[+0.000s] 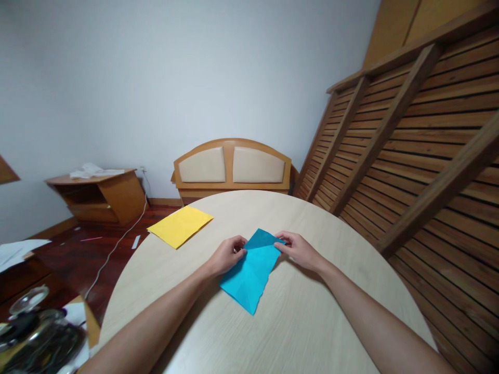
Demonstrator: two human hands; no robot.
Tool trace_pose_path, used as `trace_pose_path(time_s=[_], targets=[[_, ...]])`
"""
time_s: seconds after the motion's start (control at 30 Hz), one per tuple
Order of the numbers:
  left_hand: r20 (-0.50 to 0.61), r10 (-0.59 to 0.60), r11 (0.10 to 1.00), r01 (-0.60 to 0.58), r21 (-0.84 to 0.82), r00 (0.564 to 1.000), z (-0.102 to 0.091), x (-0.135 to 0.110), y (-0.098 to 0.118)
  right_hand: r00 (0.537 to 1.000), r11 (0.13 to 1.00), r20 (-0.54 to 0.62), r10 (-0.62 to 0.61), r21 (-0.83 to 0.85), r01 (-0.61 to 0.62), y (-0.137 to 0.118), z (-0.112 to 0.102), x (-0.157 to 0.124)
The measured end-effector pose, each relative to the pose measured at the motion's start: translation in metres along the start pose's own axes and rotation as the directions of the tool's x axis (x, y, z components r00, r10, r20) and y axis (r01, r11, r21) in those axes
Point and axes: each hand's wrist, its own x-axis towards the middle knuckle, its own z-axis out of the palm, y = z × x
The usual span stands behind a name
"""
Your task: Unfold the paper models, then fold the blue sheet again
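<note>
A sheet of blue paper with crease lines lies at a slant over the round table, its lower right edge uneven. My left hand pinches its left edge between thumb and fingers. At the upper right corner, my right hand grips the paper with the thumb on top and the fingers behind. The far part of the sheet is a darker blue than the near part. Both hands' fingertips are partly hidden by the paper.
The round wooden table carries yellow paper at its far left edge. Beyond stands a headboard; a slatted wooden frame leans at right. A low cabinet, a cable and a cluttered surface are at left.
</note>
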Motion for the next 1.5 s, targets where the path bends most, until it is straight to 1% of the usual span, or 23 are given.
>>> trace_pose_path(time_s=[0.1, 0.17, 0.33, 0.5, 0.63, 0.87, 1.0, 1.17, 1.3, 1.4, 1.43, 1.5], targets=[[0.004, -0.003, 0.999, 0.003, -0.033, 1.000, 0.000, 0.000, -0.002, 0.999, 1.000, 0.039, 0.009, 0.014, -0.009, 0.002, -0.003, -0.001], [0.019, -0.008, 0.998, 0.009, -0.061, 1.000, 0.000, 0.000, -0.002, 0.998, 1.000, 0.057, -0.003, -0.016, 0.004, 0.004, -0.005, -0.001], [0.055, -0.010, 0.994, 0.016, -0.111, 0.998, -0.001, 0.001, -0.001, 0.997, 0.991, 0.067, -0.040, -0.122, 0.048, 0.013, -0.009, 0.001], [0.077, -0.037, 0.991, 0.047, -0.126, 0.996, -0.002, 0.001, 0.001, 0.997, 0.989, 0.068, -0.038, -0.140, 0.047, 0.017, -0.011, 0.002], [0.096, -0.074, 0.989, 0.085, -0.121, 0.993, -0.003, 0.002, 0.003, 0.997, 0.991, 0.072, -0.034, -0.128, 0.043, 0.015, -0.011, 0.001], [0.125, -0.121, 0.980, 0.138, -0.142, 0.985, -0.003, -0.001, 0.010, 0.999, 0.989, 0.039, -0.031, -0.144, 0.037, 0.011, -0.010, 0.000], [0.114, -0.095, 0.979, 0.114, -0.170, 0.989, -0.001, -0.001, 0.010, 0.998, 0.986, 0.026, -0.057, -0.156, 0.060, 0.006, -0.006, 0.000], [0.104, -0.087, 0.985, 0.101, -0.143, 0.991, 0.004, 0.000, 0.006, 0.995, 0.983, 0.073, -0.072, -0.161, 0.082, -0.002, -0.001, -0.001], [0.099, -0.094, 0.989, 0.104, -0.103, 0.991, 0.005, 0.000, 0.008, 0.990, 0.985, 0.122, -0.065, -0.149, 0.083, -0.009, 0.001, -0.004], [0.086, -0.080, 0.994, 0.086, -0.066, 0.993, 0.006, -0.001, 0.013, 0.993, 0.963, 0.079, -0.083, -0.251, 0.101, -0.016, 0.006, -0.006], [0.080, -0.067, 0.996, 0.072, -0.054, 0.995, 0.007, -0.001, 0.015, 0.993, 0.942, 0.061, -0.104, -0.314, 0.118, -0.019, 0.010, -0.006], [0.069, -0.044, 0.999, 0.046, -0.028, 0.997, 0.009, -0.002, 0.019, 0.987, 0.886, 0.061, -0.149, -0.435, 0.161, -0.023, 0.017, -0.006]])
